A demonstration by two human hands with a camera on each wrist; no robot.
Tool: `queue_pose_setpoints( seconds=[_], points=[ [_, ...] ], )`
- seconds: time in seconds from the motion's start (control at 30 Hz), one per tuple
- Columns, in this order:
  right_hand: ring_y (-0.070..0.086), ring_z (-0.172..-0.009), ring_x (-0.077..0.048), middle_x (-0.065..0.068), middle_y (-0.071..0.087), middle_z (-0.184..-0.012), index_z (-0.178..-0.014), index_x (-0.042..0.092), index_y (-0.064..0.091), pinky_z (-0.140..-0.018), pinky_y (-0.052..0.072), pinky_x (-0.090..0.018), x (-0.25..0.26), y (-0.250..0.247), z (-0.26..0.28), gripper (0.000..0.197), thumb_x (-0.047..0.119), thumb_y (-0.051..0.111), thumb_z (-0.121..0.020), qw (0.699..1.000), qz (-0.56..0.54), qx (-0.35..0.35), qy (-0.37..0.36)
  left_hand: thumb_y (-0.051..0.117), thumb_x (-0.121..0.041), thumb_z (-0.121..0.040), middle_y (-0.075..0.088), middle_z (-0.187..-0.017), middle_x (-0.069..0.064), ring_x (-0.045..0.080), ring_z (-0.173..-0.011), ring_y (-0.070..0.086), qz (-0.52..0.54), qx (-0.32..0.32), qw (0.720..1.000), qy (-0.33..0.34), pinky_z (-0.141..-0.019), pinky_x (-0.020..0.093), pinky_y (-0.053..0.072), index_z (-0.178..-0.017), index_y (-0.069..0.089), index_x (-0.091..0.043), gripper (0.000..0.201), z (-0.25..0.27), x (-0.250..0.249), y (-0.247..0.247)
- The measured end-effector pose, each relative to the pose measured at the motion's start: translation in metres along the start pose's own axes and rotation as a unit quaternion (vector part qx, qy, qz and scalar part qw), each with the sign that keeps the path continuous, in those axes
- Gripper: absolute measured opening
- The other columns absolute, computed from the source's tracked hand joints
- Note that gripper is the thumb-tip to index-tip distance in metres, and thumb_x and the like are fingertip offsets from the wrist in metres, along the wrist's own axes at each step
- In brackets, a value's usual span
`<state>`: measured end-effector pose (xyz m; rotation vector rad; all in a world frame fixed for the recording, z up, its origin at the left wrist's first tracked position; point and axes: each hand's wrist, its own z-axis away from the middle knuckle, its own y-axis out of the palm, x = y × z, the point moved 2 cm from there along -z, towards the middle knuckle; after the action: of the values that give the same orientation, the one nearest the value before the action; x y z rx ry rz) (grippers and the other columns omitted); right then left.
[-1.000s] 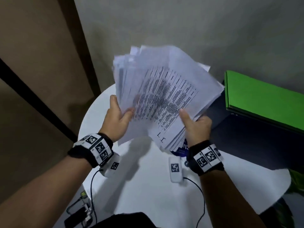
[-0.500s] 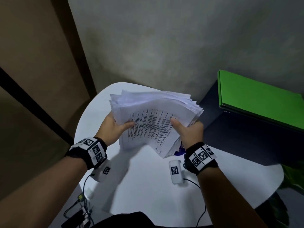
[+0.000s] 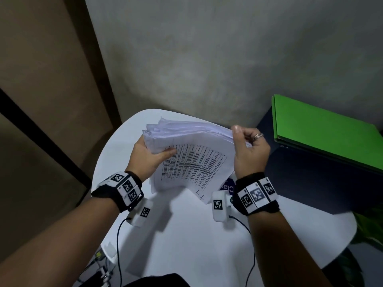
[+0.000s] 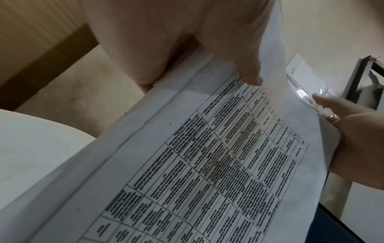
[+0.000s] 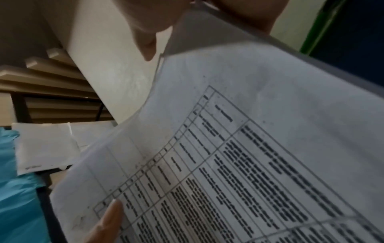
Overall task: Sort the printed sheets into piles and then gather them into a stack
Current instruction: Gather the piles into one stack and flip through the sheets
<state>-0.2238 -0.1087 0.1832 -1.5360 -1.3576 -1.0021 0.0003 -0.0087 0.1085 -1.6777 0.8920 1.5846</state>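
From my head view I see both of my hands holding one thick stack of printed sheets (image 3: 187, 154) in the air above the round white table (image 3: 186, 235), with the sheets' far edges fanned and uneven. Only that view shows the table whole, the green folder (image 3: 323, 129) on the dark cabinet (image 3: 310, 183) to the right of the table, and a bit of blue-printed paper (image 3: 229, 186) lying on the table under the stack's near right corner.

My left wrist camera shows what the head view hides: the underside-near face of the stack, a printed table of blurred text (image 4: 218, 164), with my left thumb (image 4: 239, 54) pressed on top. My right wrist camera shows the same grid (image 5: 239, 172), plus white sheets (image 5: 45, 146) and teal cloth (image 5: 16, 205) off to the left of the stack.

My left hand (image 3: 148, 157) grips the stack's left edge, thumb laid over the top sheet, fingers underneath. My right hand (image 3: 249, 149) is raised at the right edge, knuckles towards me, fingers curled over the sheets' edge, grasping it; one ring (image 3: 258, 136) shows on a finger.

Counted: two hands, one stack, one folder, two wrist bands.
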Motion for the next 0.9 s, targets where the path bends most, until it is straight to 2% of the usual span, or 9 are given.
queue_pose_setpoints(
  seconds=[0.1,0.2,0.27,0.4,0.53,0.6,0.7,0.8,0.9],
  points=[
    [0.057,-0.064,0.001,0.014,0.063,-0.066,-0.07,0.03,0.064,-0.068,0.05,-0.018,0.003,0.007,-0.005,0.021,0.02,0.075,-0.084,1.0,0.021,-0.011,-0.005,0.087,-0.004,-0.069,0.074,-0.112,0.005,0.012,-0.104,0.072,-0.001,0.002,1.0,0.006,-0.087,0.02,0.055,-0.125,0.061,0.001,0.062,-0.001,0.001,0.0],
    [0.057,-0.061,0.001,0.002,0.064,-0.072,-0.083,0.023,0.065,-0.065,0.048,-0.016,-0.002,0.007,-0.012,0.021,0.002,0.068,-0.085,0.997,-0.037,-0.054,0.036,0.087,-0.008,-0.07,0.075,-0.11,0.003,0.01,-0.101,0.073,-0.011,0.013,1.0,0.001,-0.086,0.021,0.057,-0.123,0.064,-0.003,0.058,-0.003,0.001,0.0],
    [0.063,-0.073,-0.006,-0.006,0.066,-0.084,-0.102,0.017,0.061,-0.074,0.052,-0.018,-0.005,0.004,-0.012,0.024,0.0,0.069,-0.086,0.994,-0.088,-0.041,0.047,0.085,-0.007,-0.072,0.077,-0.103,-0.003,0.008,-0.096,0.074,-0.017,0.021,1.0,-0.007,-0.083,0.021,0.058,-0.116,0.068,-0.008,0.047,-0.005,0.001,0.001],
    [0.069,-0.094,-0.01,-0.005,0.065,-0.107,-0.126,0.02,0.046,-0.089,0.056,-0.026,-0.031,-0.008,-0.001,0.072,0.009,0.087,-0.068,0.984,-0.127,0.076,0.1,0.081,-0.003,-0.077,0.078,-0.087,-0.013,0.004,-0.086,0.073,-0.002,0.022,1.0,-0.012,-0.073,0.015,0.055,-0.1,0.071,-0.023,0.032,-0.008,0.0,0.0],
    [0.072,-0.087,-0.009,-0.006,0.072,-0.095,-0.101,0.007,0.067,-0.088,0.06,-0.034,-0.048,-0.005,0.011,0.049,0.029,0.088,-0.063,0.978,-0.032,0.104,0.179,0.078,-0.009,-0.08,0.076,-0.098,-0.003,0.007,-0.089,0.073,0.022,0.006,0.999,-0.028,-0.076,0.018,0.056,-0.108,0.068,-0.014,0.03,-0.009,0.0,-0.001],
    [0.074,-0.091,-0.021,-0.009,0.075,-0.096,-0.099,0.001,0.071,-0.09,0.059,-0.045,-0.043,0.002,0.012,0.032,0.018,0.084,-0.075,0.981,-0.038,0.09,0.167,0.079,-0.013,-0.08,0.075,-0.095,0.0,0.006,-0.083,0.072,0.019,-0.032,0.999,-0.021,-0.075,0.022,0.056,-0.1,0.07,-0.016,0.023,-0.009,-0.007,0.004],
    [0.074,-0.097,-0.026,-0.016,0.075,-0.101,-0.102,0.0,0.072,-0.087,0.06,-0.039,-0.031,-0.001,0.011,0.021,0.003,0.077,-0.082,0.983,-0.079,0.072,0.152,0.074,-0.015,-0.086,0.073,-0.089,-0.003,0.0,-0.076,0.07,0.024,-0.096,0.995,0.019,-0.072,0.023,0.056,-0.093,0.069,-0.02,0.01,-0.005,-0.02,0.009],
    [0.075,-0.091,-0.015,-0.004,0.077,-0.097,-0.098,0.009,0.072,-0.084,0.061,-0.033,-0.034,-0.008,0.021,0.023,0.003,0.081,-0.078,0.984,-0.047,0.086,0.148,0.059,-0.039,-0.095,0.066,-0.116,-0.001,0.002,-0.104,0.067,0.011,0.001,0.999,0.045,-0.085,0.023,0.055,-0.127,0.051,-0.017,0.039,0.006,-0.013,0.01],
    [0.072,-0.081,0.001,0.01,0.073,-0.088,-0.088,0.021,0.066,-0.088,0.057,-0.031,-0.041,-0.006,0.029,0.03,0.004,0.085,-0.073,0.978,-0.026,0.095,0.183,0.057,-0.066,-0.083,0.052,-0.125,-0.02,-0.015,-0.112,0.055,-0.033,0.044,0.997,0.051,-0.097,0.017,0.047,-0.14,0.034,-0.012,0.081,0.016,-0.003,0.007]
  ],
)
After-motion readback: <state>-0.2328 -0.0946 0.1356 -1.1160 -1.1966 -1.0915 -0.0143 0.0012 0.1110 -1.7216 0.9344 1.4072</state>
